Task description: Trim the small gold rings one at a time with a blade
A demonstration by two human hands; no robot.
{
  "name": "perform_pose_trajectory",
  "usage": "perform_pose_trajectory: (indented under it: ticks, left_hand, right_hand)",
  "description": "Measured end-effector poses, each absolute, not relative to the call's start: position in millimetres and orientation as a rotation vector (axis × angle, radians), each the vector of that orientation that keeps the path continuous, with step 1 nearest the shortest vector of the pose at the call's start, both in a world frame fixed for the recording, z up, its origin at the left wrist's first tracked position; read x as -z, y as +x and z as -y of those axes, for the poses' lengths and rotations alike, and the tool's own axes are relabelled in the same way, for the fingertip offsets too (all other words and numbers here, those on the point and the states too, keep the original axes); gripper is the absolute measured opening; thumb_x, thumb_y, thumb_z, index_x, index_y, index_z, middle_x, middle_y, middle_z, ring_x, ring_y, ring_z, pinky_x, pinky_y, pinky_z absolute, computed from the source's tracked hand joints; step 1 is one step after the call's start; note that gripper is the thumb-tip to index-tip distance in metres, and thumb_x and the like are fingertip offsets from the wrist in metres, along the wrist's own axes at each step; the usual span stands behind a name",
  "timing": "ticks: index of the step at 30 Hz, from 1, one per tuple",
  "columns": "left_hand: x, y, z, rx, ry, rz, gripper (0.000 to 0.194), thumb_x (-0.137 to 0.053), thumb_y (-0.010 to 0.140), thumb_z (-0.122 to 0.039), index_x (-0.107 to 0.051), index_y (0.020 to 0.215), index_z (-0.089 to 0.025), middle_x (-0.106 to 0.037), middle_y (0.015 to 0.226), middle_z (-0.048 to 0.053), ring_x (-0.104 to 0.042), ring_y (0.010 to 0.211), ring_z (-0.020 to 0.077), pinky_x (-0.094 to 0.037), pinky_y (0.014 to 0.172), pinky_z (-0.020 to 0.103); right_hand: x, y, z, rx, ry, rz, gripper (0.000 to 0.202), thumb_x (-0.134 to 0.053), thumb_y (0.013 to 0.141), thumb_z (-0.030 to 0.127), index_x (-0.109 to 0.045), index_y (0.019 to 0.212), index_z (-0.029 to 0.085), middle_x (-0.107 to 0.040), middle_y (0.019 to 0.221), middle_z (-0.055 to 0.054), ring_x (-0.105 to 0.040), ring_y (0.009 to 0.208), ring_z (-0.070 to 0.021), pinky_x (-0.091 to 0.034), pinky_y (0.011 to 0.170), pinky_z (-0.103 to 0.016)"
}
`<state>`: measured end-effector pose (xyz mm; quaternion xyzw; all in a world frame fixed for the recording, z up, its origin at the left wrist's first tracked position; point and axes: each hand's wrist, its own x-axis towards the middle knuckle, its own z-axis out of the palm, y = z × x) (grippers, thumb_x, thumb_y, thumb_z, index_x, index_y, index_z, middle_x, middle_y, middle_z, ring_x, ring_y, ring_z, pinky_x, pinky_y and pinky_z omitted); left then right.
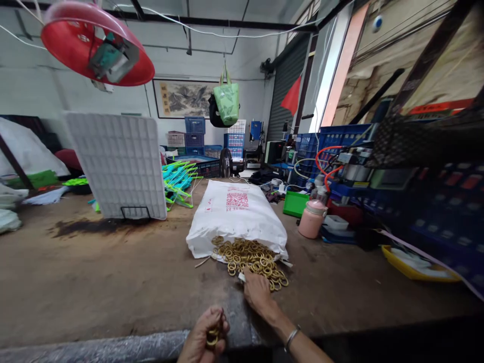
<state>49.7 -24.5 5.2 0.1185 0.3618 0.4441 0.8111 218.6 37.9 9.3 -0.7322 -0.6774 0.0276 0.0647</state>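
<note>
At the table's front edge my left hand [207,330] is closed around several brass-coloured rings [212,337], which show between the curled fingers. My right hand [257,293] reaches to the near side of a heap of the same metal rings [260,266]. Its fingers are bent together, and a small pale object [241,277] sticks out at the fingertips; its kind is not clear. The heap spills from the mouth of a white sack [238,214] with red print, which lies flat on the table.
The brown worktable [151,282] carries an upright white ribbed panel [119,166] on a wire stand. Green and blue hangers [179,181] lie behind it. Right of the sack are a pink bottle [312,219], a green bin [295,203] and a yellow tray [418,264]. A red lamp [98,43] hangs overhead.
</note>
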Motion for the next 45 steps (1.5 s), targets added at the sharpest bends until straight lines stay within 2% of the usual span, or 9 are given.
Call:
perform_pose_trajectory:
  ticks: [3,6,9,15,22,25,30,38,45]
  left_hand:
    - [-5.0,51.3,23.1,-0.968,0.287,-0.807,0.038,-0.078,0.049,-0.022,-0.051,0.074,-0.016,-0.051,0.059,-0.003,-0.052,0.052,0.0076,-0.023,0.037,0.013]
    - [-10.6,54.6,22.0,-1.019,0.394,-0.897,0.035,-0.073,0.055,-0.033,-0.048,0.073,-0.016,-0.043,0.052,-0.007,-0.042,0.042,0.0041,-0.018,0.035,0.013]
    - [-20.6,58.7,19.3,-1.065,0.588,-0.989,0.036,-0.068,0.06,-0.041,-0.048,0.077,-0.017,-0.042,0.05,-0.008,-0.039,0.039,0.0034,-0.017,0.035,0.012]
    - [-31.7,67.9,17.5,-1.066,0.895,-1.112,0.044,-0.058,0.069,-0.043,-0.048,0.103,-0.017,-0.044,0.05,-0.008,-0.039,0.039,0.0049,-0.026,0.035,0.014]
    - [-26.9,77.8,21.3,-0.985,1.015,-1.102,0.035,-0.056,0.071,-0.047,-0.055,0.085,-0.015,-0.047,0.049,-0.006,-0.038,0.038,0.0045,-0.028,0.036,0.015]
    - [-26.7,80.1,23.0,-1.004,1.048,-1.153,0.033,-0.055,0.072,-0.047,-0.054,0.077,-0.015,-0.047,0.049,-0.006,-0.038,0.038,0.0044,-0.027,0.036,0.016]
    - [-28.3,82.9,25.5,-1.038,1.207,-1.239,0.028,-0.055,0.073,-0.043,-0.053,0.071,-0.016,-0.046,0.048,-0.007,-0.036,0.037,0.0034,-0.029,0.039,0.016]
    - [-29.0,83.0,23.9,-0.867,0.94,-1.15,0.03,-0.055,0.072,-0.047,-0.047,0.078,-0.018,-0.048,0.053,-0.007,-0.04,0.038,0.0044,-0.028,0.034,0.014]
    - [-28.9,78.4,23.1,-0.901,0.883,-1.024,0.027,-0.056,0.073,-0.043,-0.048,0.075,-0.017,-0.048,0.055,-0.006,-0.041,0.04,0.0037,-0.028,0.035,0.014]
  right_hand:
    - [-14.4,221.2,-36.1,-0.093,-2.167,1.998,0.028,-0.036,0.079,0.011,-0.053,0.101,0.017,-0.067,0.075,-0.008,-0.062,0.071,-0.0206,-0.031,0.058,-0.028]
    - [-21.7,224.3,-30.2,-0.183,-1.959,1.948,0.023,-0.037,0.079,0.014,-0.053,0.095,0.018,-0.063,0.072,-0.005,-0.058,0.067,-0.0172,-0.032,0.059,-0.027]
    - [-25.4,226.2,-22.8,-0.535,-1.613,1.833,0.02,-0.033,0.084,0.027,-0.049,0.077,0.018,-0.055,0.066,-0.001,-0.051,0.062,-0.0127,-0.035,0.059,-0.024]
    - [-20.4,225.4,-2.6,-1.26,-1.238,1.537,0.02,-0.043,0.08,0.039,-0.044,0.074,0.02,-0.045,0.054,0.007,-0.037,0.045,-0.0069,-0.03,0.045,-0.019]
    - [-28.8,219.9,14.0,-1.727,-1.062,1.283,0.024,-0.051,0.074,0.043,-0.043,0.075,0.021,-0.043,0.051,0.01,-0.023,0.034,-0.0031,-0.016,0.033,-0.018]
    - [-25.4,218.4,13.4,-1.711,-1.103,1.248,0.023,-0.05,0.075,0.043,-0.043,0.073,0.021,-0.042,0.049,0.01,-0.023,0.033,-0.0033,-0.017,0.033,-0.018]
    - [-12.0,216.8,7.2,-1.441,-1.265,1.389,0.028,-0.044,0.078,0.043,-0.043,0.063,0.019,-0.042,0.047,0.009,-0.029,0.037,-0.0043,-0.023,0.038,-0.019]
    - [-23.9,215.2,1.5,-1.096,-1.378,1.578,0.018,-0.047,0.073,0.034,-0.048,0.064,0.018,-0.042,0.055,0.007,-0.038,0.054,-0.008,-0.031,0.053,-0.021]
    - [-26.9,212.7,0.2,-1.218,-1.276,1.518,0.015,-0.046,0.074,0.031,-0.048,0.065,0.019,-0.043,0.056,0.007,-0.038,0.055,-0.0084,-0.032,0.055,-0.021]
